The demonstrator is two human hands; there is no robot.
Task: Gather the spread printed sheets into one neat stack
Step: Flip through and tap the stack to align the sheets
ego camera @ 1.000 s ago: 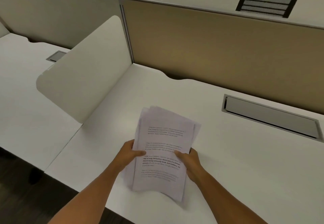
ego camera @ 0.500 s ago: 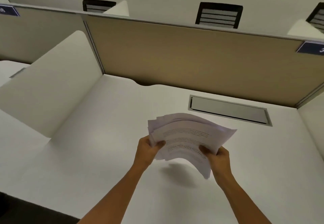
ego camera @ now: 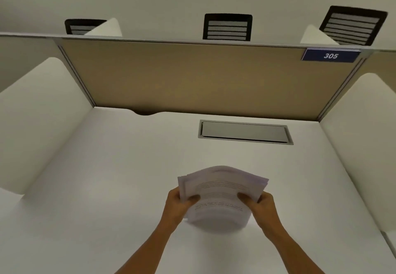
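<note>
A bundle of white printed sheets [ego camera: 220, 190] with lines of black text stands tilted on the white desk [ego camera: 128, 177], its lower edge blurred against the surface. My left hand [ego camera: 177, 207] grips the bundle's left side, thumb on the front page. My right hand [ego camera: 260, 208] grips the right side the same way. The sheets' top edges are fanned and uneven, bowing upward in the middle.
A grey cable hatch [ego camera: 245, 132] is set into the desk behind the sheets. A tan partition [ego camera: 192, 76] with a blue sign "305" [ego camera: 331, 55] closes the back. White side dividers [ego camera: 40, 113] stand at left and right. Black chair backs show beyond.
The sheets went from lying flat under my hands to lifted, then stood on their lower edge on the desk. The view tilted up and shifted right.
</note>
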